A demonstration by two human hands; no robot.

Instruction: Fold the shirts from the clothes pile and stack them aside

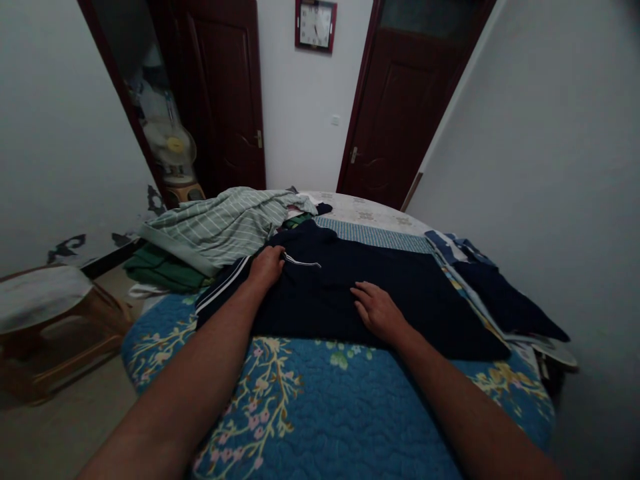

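Observation:
A dark navy garment [310, 307], which looks like a shirt, lies spread across the floral quilted cover [350, 407]. White stripes run along its left end, and a thin white-edged strip [303, 261] crosses it near my left hand. My left hand [269, 267] has its fingers curled down on the cloth beside that strip, pinching it. Further right, my right hand [379, 309] rests palm down on the garment, fingers stretched and slightly apart, holding nothing. What lies under the left fingertips is hidden.
Green and striped clothes [225, 227] are heaped at the table's back left. Folded dark clothes [505, 293] lie at the right edge by the wall. A stool [55, 300] stands left, with a fan [173, 143] behind. A patterned pale cover [370, 208] shows at the far edge.

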